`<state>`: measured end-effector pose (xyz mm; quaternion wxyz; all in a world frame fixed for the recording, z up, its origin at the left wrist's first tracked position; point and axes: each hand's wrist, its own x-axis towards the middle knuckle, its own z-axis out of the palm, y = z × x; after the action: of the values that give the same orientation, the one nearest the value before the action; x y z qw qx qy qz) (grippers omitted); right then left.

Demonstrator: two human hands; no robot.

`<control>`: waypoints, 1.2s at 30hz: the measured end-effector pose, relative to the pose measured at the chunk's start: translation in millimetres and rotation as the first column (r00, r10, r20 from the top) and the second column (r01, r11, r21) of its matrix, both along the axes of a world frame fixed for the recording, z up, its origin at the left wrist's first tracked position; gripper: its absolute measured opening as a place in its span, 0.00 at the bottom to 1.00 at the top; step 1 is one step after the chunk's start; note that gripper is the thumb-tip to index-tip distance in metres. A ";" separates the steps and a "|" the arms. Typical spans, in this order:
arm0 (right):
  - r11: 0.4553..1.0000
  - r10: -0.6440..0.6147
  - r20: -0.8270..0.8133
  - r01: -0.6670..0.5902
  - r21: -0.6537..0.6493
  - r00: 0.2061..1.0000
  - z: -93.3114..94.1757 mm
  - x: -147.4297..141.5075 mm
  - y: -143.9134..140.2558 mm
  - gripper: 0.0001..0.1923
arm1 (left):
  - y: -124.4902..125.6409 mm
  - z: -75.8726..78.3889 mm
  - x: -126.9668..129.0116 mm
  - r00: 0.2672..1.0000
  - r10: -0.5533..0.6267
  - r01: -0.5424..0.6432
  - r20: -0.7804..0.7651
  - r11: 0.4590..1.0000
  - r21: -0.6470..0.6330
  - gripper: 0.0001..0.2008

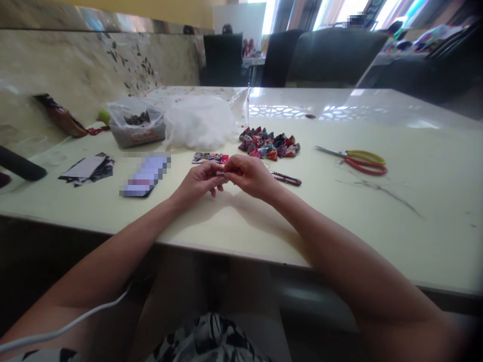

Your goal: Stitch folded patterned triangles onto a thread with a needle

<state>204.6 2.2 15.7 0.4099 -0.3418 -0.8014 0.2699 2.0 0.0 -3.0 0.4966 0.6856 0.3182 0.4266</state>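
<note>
My left hand (199,178) and my right hand (247,173) meet over the table, fingertips pinched together. Between them is a small, pale thing (220,173), mostly covered by the fingers, so its kind is unclear. Just beyond my left hand lie flat pieces of patterned fabric (207,158). Behind my right hand is a pile of small, pointed, sewn fabric pieces (269,144) in red, blue and floral prints. Dark-handled thread snips (289,179) lie beside my right wrist, partly hidden by it.
Scissors (364,162) with red and yellow handles lie at right, near loose dark threads (381,188). Leftward are a phone (147,176) and stacked fabric squares (87,168). Behind stand a plastic bag of dark bits (139,134) and a bag of white stuffing (202,120).
</note>
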 end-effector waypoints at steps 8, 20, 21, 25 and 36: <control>1.000 0.009 0.026 -0.010 0.022 1.000 1.9 -0.3 -1.3 0.06 | -0.9 0.9 0.7 1.000 0.000 0.000 0.001 1.000 0.009 0.21; 0.994 -0.012 0.133 -0.003 0.107 0.991 2.8 0.5 -2.2 0.09 | -2.8 3.3 -0.2 0.996 0.062 -0.054 -0.068 0.992 0.116 0.17; 0.995 -0.014 0.134 0.000 0.104 0.991 2.6 0.3 -2.1 0.09 | -2.8 3.7 -0.6 0.995 0.078 -0.067 -0.069 0.987 0.148 0.17; 0.996 -0.007 0.115 -0.003 0.091 0.993 2.5 -0.4 -2.4 0.09 | -2.5 4.1 -1.6 0.990 0.122 -0.103 -0.066 0.965 0.242 0.17; 0.999 -0.012 0.092 0.008 0.039 0.996 3.5 -1.3 -2.7 0.09 | -3.4 2.9 0.5 0.995 0.097 -0.095 0.002 0.981 0.172 0.17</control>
<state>203.3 -0.4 19.2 0.3805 -0.3497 -0.8229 0.2362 2.5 -3.3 -0.1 0.4136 0.7110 0.3146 0.4737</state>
